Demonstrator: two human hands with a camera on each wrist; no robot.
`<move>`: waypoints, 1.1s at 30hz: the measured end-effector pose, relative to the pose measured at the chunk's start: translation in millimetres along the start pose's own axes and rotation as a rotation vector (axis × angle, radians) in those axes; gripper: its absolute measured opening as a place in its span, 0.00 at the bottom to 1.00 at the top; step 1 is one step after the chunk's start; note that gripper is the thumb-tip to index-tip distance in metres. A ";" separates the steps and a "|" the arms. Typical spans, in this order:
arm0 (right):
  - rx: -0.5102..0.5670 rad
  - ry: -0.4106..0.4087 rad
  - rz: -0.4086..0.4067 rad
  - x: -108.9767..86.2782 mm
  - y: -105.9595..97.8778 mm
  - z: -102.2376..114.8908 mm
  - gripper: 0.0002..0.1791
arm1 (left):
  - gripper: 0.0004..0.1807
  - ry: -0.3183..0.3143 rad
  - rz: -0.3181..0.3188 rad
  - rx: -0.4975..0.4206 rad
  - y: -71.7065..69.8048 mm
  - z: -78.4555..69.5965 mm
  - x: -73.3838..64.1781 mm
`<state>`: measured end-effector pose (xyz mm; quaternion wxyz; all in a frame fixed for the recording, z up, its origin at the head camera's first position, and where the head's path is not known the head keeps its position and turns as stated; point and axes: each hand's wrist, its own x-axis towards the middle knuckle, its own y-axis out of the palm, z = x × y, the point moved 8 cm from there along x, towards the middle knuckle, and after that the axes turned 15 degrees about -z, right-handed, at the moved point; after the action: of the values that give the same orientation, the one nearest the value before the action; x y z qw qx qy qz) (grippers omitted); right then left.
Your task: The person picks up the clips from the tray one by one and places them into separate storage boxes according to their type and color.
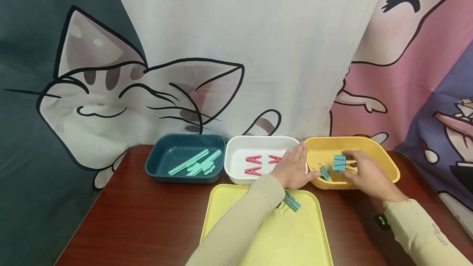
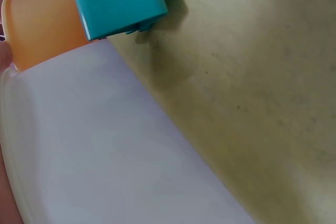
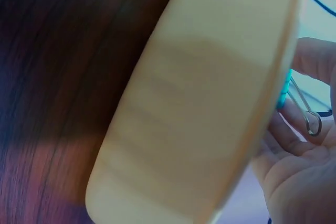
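My right hand (image 1: 369, 175) pinches a teal binder clip (image 1: 339, 162) by its wire handles over the yellow bin (image 1: 388, 171). In the right wrist view, the bin's wall partly hides that clip (image 3: 285, 88). Another teal binder clip (image 1: 324, 171) lies in the yellow bin, close to my left thumb. My left hand (image 1: 290, 169) rests with fingers extended across the adjoining rims of the white bin (image 1: 236, 175) and yellow bin. Below that hand, a teal binder clip (image 1: 292, 201) lies on the pale yellow tray (image 1: 295, 241), partly covered by my sleeve.
Several pink clothespins (image 1: 253, 159) lie in the white bin. At the left, a dark blue bin (image 1: 155, 169) holds several mint-green long clips (image 1: 189, 162). A patterned cloth (image 1: 236, 52) hangs behind the brown table (image 1: 140, 216).
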<state>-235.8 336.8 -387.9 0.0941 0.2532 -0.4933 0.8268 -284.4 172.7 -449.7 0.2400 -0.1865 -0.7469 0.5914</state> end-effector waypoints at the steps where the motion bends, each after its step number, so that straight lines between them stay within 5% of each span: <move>1: -0.003 0.010 0.014 0.7 1.8 -2.2 0.31 | 0.50 -0.001 -0.001 0.001 0.1 0.1 0.2; 13: -0.003 0.078 0.178 6.3 22.8 -23.7 0.32 | 0.49 -0.012 0.018 0.004 -3.8 -2.0 -1.1; 33: 0.089 0.225 0.334 1.9 40.2 -38.5 0.30 | 0.50 0.000 -0.001 0.010 0.3 -0.3 0.4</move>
<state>-266.2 349.9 -432.6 -0.0010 0.0779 -0.4779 0.8750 -284.6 173.3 -450.0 0.2411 -0.1849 -0.7441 0.5950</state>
